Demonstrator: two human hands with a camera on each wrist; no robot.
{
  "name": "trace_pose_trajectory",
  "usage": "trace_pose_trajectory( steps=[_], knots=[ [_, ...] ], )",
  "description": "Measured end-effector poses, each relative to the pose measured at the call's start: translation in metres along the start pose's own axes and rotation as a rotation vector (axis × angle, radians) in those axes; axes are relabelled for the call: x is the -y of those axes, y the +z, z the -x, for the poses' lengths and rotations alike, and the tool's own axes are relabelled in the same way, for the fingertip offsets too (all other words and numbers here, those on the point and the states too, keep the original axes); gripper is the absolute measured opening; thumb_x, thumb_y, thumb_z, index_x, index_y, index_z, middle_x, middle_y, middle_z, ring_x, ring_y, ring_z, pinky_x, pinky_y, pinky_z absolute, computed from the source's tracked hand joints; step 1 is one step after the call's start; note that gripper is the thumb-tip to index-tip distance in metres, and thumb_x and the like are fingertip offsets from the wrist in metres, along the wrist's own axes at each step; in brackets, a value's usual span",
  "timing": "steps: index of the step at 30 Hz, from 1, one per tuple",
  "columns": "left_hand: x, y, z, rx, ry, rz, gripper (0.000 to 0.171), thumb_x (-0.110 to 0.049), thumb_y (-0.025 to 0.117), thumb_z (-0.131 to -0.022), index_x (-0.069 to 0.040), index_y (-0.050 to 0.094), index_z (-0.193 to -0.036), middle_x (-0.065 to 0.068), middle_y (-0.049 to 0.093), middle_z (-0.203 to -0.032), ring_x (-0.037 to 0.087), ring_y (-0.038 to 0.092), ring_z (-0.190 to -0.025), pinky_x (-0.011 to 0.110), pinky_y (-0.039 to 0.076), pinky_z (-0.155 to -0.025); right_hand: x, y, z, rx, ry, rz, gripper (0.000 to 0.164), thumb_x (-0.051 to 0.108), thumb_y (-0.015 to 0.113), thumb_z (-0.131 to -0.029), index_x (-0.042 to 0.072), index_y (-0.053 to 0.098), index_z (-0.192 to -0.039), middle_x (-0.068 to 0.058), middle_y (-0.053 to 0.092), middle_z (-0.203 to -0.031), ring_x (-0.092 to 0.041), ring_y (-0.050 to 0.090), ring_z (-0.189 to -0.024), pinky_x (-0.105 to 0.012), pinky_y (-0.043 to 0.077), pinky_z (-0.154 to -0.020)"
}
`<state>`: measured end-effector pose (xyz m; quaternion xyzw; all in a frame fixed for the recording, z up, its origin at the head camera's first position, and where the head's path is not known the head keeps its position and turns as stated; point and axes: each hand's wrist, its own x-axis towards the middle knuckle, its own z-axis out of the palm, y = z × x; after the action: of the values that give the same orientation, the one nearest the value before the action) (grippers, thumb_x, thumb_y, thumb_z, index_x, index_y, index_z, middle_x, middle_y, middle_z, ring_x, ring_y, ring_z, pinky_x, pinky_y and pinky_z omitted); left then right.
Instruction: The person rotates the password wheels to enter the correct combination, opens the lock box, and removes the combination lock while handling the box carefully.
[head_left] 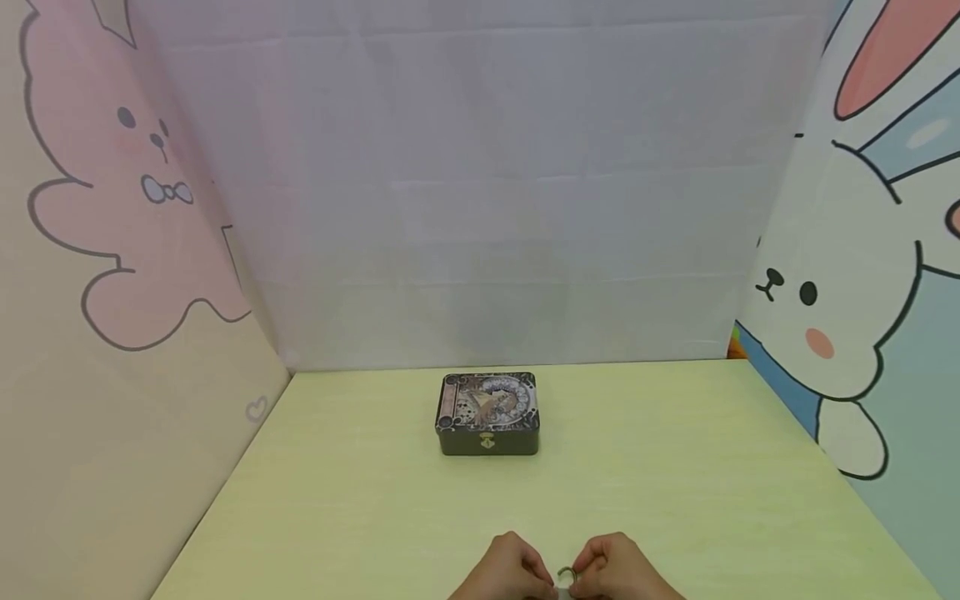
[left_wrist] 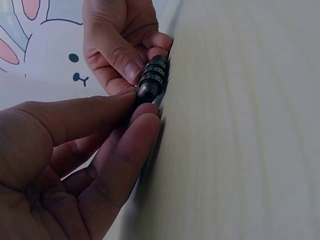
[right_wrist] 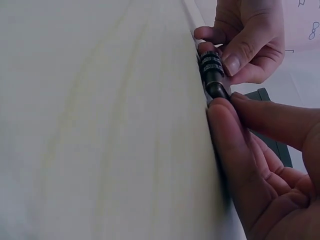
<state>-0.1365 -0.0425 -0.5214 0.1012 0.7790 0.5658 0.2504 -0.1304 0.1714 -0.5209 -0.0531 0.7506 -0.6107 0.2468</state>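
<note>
A small dark combination padlock (left_wrist: 154,74) with rings of digits is held between both hands, low at the front of the table. Its curved brassy shackle (head_left: 574,573) shows between the fingertips in the head view; whether it is locked I cannot tell. My left hand (head_left: 510,571) pinches one end of the lock between thumb and fingers. From the other side my right hand (head_left: 618,568) pinches the opposite end, its thumb beside the dials in the left wrist view. Fingers cover part of the lock body in every view.
A dark tin box (head_left: 489,442) with a printed lid and a small gold clasp stands shut at the table's back middle. The pale yellow-green table (head_left: 337,500) meets a white cloth backdrop (head_left: 487,208). Panels with cartoon animals stand on both sides.
</note>
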Motion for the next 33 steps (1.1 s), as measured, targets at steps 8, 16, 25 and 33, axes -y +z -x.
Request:
trace_pose_trajectory(
  steps=[8, 16, 25, 33],
  knots=[
    [0.000, 0.000, 0.000, -0.008, -0.013, -0.013, 0.006, 0.003, 0.078, -0.078, 0.000, 0.076, -0.072, 0.004, 0.068, -0.062, 0.008, 0.059, -0.054, 0.021, 0.047, -0.053, 0.002, -0.001, -0.004, 0.012, -0.001, 0.030, 0.012, -0.002, 0.079, -0.075, -0.003, 0.069, -0.080, -0.005, 0.066, -0.068, -0.010, 0.064, -0.057, -0.022, 0.054, -0.053],
    [0.001, 0.001, 0.001, -0.011, 0.012, -0.009, 0.007, 0.004, 0.079, -0.076, 0.001, 0.075, -0.071, 0.005, 0.067, -0.060, 0.007, 0.057, -0.052, 0.020, 0.046, -0.051, 0.000, -0.001, -0.007, 0.025, -0.023, 0.047, 0.013, -0.004, 0.077, -0.074, -0.004, 0.066, -0.081, -0.006, 0.065, -0.067, -0.012, 0.065, -0.056, -0.023, 0.054, -0.051],
    [-0.001, -0.001, 0.003, -0.002, 0.047, -0.010, 0.009, 0.003, 0.080, -0.076, 0.001, 0.075, -0.069, 0.004, 0.067, -0.059, 0.005, 0.057, -0.051, 0.018, 0.045, -0.050, 0.006, 0.000, -0.009, 0.037, -0.013, 0.091, 0.016, -0.005, 0.079, -0.072, -0.001, 0.065, -0.077, -0.006, 0.065, -0.063, -0.012, 0.066, -0.052, -0.024, 0.054, -0.049],
    [-0.003, -0.003, 0.006, 0.021, 0.069, -0.001, 0.007, 0.000, 0.079, -0.077, 0.001, 0.076, -0.071, 0.000, 0.067, -0.060, 0.005, 0.056, -0.050, 0.018, 0.045, -0.049, 0.011, -0.004, -0.012, 0.124, 0.009, 0.077, 0.015, -0.002, 0.077, -0.076, -0.001, 0.065, -0.084, -0.010, 0.068, -0.063, -0.010, 0.065, -0.052, -0.022, 0.054, -0.048]
  ],
)
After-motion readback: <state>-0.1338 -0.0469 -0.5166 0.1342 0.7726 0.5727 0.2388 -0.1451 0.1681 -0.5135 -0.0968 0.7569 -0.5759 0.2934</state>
